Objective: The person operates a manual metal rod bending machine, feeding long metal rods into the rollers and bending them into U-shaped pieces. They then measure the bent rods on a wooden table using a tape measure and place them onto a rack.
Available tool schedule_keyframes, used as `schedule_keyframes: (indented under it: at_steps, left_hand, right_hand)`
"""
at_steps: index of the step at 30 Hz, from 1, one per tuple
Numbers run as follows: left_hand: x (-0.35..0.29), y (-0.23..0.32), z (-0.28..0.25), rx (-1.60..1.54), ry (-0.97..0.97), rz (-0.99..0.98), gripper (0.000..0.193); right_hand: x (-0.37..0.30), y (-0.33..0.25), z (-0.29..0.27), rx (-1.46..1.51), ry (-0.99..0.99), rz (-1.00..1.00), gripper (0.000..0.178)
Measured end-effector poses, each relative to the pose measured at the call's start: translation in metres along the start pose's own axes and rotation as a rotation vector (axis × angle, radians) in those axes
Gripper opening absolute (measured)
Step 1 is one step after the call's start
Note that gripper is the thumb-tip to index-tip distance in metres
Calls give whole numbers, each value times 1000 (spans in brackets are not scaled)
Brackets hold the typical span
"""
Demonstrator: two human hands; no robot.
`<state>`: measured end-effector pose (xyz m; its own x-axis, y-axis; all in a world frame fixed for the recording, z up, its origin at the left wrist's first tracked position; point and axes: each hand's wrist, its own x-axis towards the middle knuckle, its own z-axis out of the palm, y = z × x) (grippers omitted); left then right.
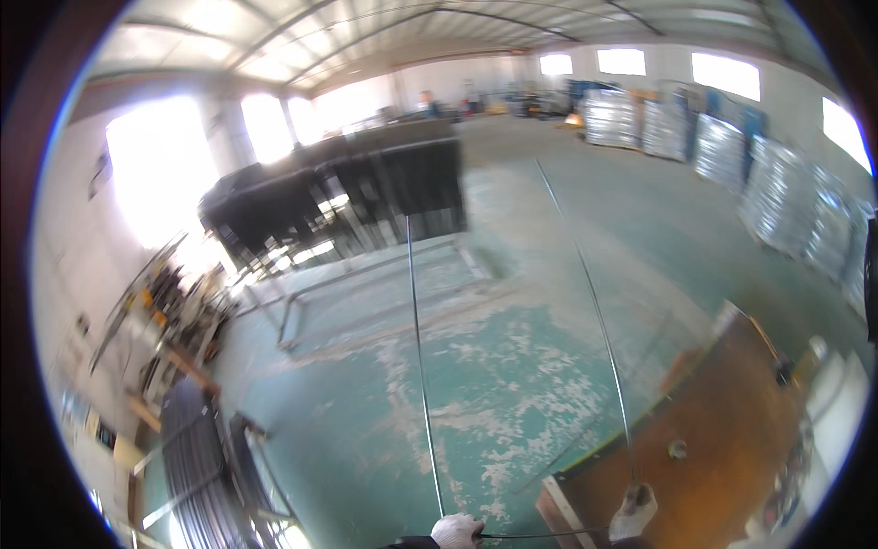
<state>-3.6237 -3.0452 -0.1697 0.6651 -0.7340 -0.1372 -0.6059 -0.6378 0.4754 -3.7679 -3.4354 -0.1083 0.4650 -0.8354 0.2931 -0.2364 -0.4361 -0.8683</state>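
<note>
My left hand (455,531), in a white glove, is at the lower edge, its fingers closed around the near end of a long thin metal rod (421,366). That rod points away from me over the green floor. My right hand (635,512), gloved too, is closed at the near end of a second long thin rod (590,284), which slants forward and to the left. Low between both hands runs a dark thin bar (544,533); whether it joins the two rods I cannot tell.
A brown-topped workbench (722,412) stands close on the right. Dark bars (187,457) lie stacked at the lower left. Ahead, a metal rack (384,265) stands before long black stacked material (366,183). Silver-wrapped pallets (718,151) line the right wall.
</note>
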Motion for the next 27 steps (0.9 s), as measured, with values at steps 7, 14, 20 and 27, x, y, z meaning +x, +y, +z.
schedule_keyframes:
  at_steps: [7,14,20,27]
  left_hand:
    - [-130,-64,-72,-36,116,-341,21]
    - [-315,-151,-97,-70,362,-773,41]
    - [-396,-175,-86,-109,570,-1138,30]
    - [-426,-151,-85,-46,827,-1615,29]
  right_hand:
    - [-41,-113,182,401,-336,-56,51]
    - [-183,-244,387,407,-897,-140,57]
    - [-318,-322,530,487,-1212,-322,46]
    - [-519,-417,639,617,-1632,-481,35]
